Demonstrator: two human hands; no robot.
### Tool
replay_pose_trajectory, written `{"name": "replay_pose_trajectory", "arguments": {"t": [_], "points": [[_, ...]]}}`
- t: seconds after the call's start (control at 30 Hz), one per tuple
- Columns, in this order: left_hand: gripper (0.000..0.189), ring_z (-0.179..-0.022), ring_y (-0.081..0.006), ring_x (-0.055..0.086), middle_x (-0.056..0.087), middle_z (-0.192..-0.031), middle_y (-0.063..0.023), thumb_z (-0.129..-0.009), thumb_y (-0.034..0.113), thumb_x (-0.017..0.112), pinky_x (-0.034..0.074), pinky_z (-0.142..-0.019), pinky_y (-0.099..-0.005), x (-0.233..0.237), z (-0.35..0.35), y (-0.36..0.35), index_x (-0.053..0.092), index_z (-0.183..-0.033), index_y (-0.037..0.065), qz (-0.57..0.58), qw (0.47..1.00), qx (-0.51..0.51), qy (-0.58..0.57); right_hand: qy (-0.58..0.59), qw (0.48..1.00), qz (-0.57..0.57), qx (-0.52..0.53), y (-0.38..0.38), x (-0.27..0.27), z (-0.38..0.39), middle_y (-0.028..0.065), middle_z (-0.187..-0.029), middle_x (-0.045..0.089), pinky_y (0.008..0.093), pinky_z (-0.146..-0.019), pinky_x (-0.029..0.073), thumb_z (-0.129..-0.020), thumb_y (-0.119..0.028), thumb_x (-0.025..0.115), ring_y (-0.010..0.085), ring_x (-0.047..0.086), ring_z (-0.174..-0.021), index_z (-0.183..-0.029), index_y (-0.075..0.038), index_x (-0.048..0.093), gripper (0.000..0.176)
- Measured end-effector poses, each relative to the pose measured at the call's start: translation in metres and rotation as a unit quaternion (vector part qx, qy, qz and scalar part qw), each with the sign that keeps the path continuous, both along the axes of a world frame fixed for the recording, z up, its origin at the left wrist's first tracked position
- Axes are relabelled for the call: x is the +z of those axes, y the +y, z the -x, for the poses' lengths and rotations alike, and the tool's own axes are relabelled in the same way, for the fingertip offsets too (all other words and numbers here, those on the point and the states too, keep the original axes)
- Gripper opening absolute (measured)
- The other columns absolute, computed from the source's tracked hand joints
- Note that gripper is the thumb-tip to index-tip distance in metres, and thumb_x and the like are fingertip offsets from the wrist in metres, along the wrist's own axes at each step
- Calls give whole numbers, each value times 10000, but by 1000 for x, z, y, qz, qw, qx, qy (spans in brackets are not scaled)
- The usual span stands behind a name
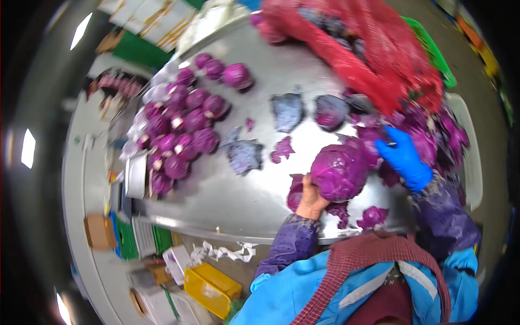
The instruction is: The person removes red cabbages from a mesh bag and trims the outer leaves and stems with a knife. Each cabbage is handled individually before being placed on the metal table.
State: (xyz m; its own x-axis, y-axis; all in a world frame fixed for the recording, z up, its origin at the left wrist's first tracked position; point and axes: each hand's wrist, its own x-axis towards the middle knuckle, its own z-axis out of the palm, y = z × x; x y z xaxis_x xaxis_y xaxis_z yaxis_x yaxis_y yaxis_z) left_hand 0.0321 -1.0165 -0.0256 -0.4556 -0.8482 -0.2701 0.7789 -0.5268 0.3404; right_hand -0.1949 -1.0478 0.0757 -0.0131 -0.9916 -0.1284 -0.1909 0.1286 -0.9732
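My bare left hand (312,199) is closed on the lower left side of a large red cabbage (339,172) above the metal table. To the right of that head is my right hand (405,159) in a blue glove. Its thumb and forefinger are apart, close to a heap of loose purple leaves (422,138); a small dark spot shows between them, and I cannot make out what it is. Torn leaf pieces (372,216) lie on the metal near my body. Another dark cabbage (330,112) sits beyond the held head.
Many smaller purple heads (176,135) are grouped at the table's left side. A red mesh sack (374,54) covers the far right corner, beside a green crate (433,51). Loose outer leaves (244,156) dot the metal table (216,214). A yellow bin (208,290) stands below the front edge.
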Motion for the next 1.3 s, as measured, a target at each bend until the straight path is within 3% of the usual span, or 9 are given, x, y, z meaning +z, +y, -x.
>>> {"name": "replay_pose_trajectory", "arguments": {"t": [0.27,0.6,0.77,0.93,1.0,1.03,1.07,1.17,1.3], "points": [[741,-1232,-333,368,369,-1336,-135,-784,668,427,324,-967,-588,53,-109,-72,345,-1326,169,-88,960,256,-74,125,991,14,50,-7,-64,47,15,-636,518,260,-550,397,-785,-110,610,71,458,-606,-784,-7,568,111],[644,-860,-306,518,484,-1084,-239,-774,421,668,484,-707,-360,19,-340,-179,410,-1141,-41,91,856,510,-4,92,989,-84,83,-11,-72,45,-17,-688,538,230,-573,395,-822,-136,597,46,452,-649,-831,-26,596,111],[250,-578,-93,494,594,-903,-60,-857,326,609,393,-481,-223,115,-242,-218,511,-927,107,76,894,359,-257,96,984,-86,126,-6,-101,43,79,-709,592,324,-546,461,-841,-259,577,148,572,-614,-947,-52,576,232],[424,-614,-81,512,580,-930,-98,-858,94,584,371,-494,-186,118,-89,-260,434,-1247,21,261,847,153,-437,341,929,-41,135,1,-92,86,159,-794,623,419,-602,487,-906,-328,414,336,611,-690,-1037,-147,584,281],[363,-793,-113,559,579,-999,-89,-875,101,548,461,-671,-224,114,-22,-262,485,-1221,10,342,793,77,-498,408,911,15,65,6,-124,132,124,-778,636,435,-614,487,-900,-283,429,322,614,-669,-1077,-185,579,252],[340,-882,-154,577,591,-1028,-97,-881,104,539,469,-767,-258,110,9,-264,508,-1204,2,378,776,41,-503,249,958,-138,28,10,-112,156,133,-831,636,425,-653,488,-873,-251,481,316,613,-695,-1103,-178,572,258],[328,-929,-148,576,601,-1051,-83,-882,124,544,459,-815,-265,102,35,-275,530,-1184,-3,441,739,5,-508,392,919,39,39,13,-121,186,169,-918,621,412,-697,484,-866,-247,512,321,608,-751,-1111,-127,562,277],[239,-852,-210,641,653,-959,-146,-833,96,584,481,-770,-288,90,111,-293,608,-1044,-13,553,618,44,-557,411,906,-9,-101,28,-100,228,192,-908,626,415,-687,478,-870,-277,532,361,601,-771,-1055,-49,593,299],[154,-840,-346,569,601,-878,-186,-751,134,581,479,-721,-426,58,173,-325,618,-879,55,618,249,78,-742,142,971,2,-194,15,-44,194,51,-729,617,296,-610,472,-864,-245,601,139,564,-648,-1001,-13,611,269]]}}
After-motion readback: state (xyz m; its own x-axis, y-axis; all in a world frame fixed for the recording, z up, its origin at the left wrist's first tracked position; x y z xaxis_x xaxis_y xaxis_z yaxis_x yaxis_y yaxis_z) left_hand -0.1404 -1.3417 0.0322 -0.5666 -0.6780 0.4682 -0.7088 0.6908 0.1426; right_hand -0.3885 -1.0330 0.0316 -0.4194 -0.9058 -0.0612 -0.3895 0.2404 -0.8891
